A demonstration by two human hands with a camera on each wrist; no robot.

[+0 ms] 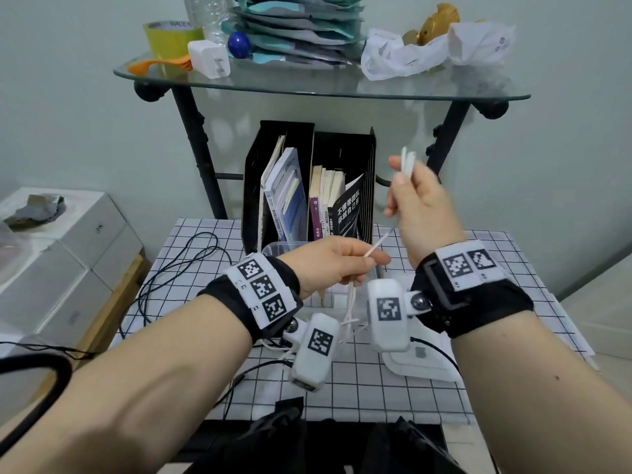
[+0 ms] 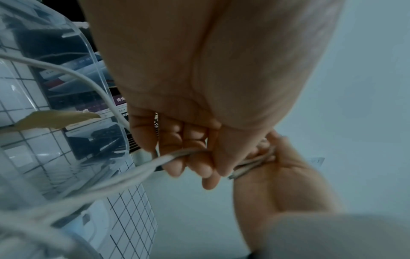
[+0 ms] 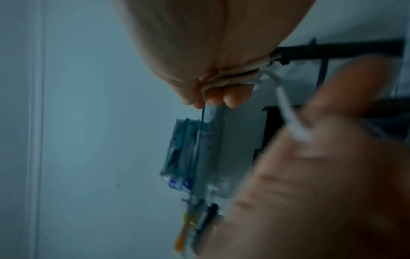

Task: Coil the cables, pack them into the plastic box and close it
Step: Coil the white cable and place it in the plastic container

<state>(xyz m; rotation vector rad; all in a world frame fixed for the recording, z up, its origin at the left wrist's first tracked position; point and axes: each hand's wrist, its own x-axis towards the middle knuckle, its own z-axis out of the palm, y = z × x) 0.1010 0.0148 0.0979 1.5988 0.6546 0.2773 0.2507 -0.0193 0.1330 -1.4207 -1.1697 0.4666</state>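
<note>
Risk: the folded loops in the right hand [image 1: 419,213] could spring apart if that pinch loosens, since a thin white charging cable [image 1: 376,246] like this probably wants to straighten itself out.
Risk 2: the loose tail hanging below the left hand [image 1: 328,265] could snag on the wrist cameras or on the rim of the clear plastic box [image 1: 278,248] while it gets drawn up.
Cable look: slim, white, smooth. A few short loops stick up out of the right hand's fingers, one straight run spans between the hands, and the rest dangles toward the checked tablecloth [image 1: 376,381].
Right grip: fingers and thumb curled tight round the bundled loops, held up in the air over the table.
Left grip: thumb and fingers pinching the same cable lower down, just above the box.
Other cable: a thin black cable [image 1: 178,261] lies uncoiled on the cloth, left of the box.
Lid: a white lid [image 1: 420,364], I think, lies flat by the right wrist.
</note>
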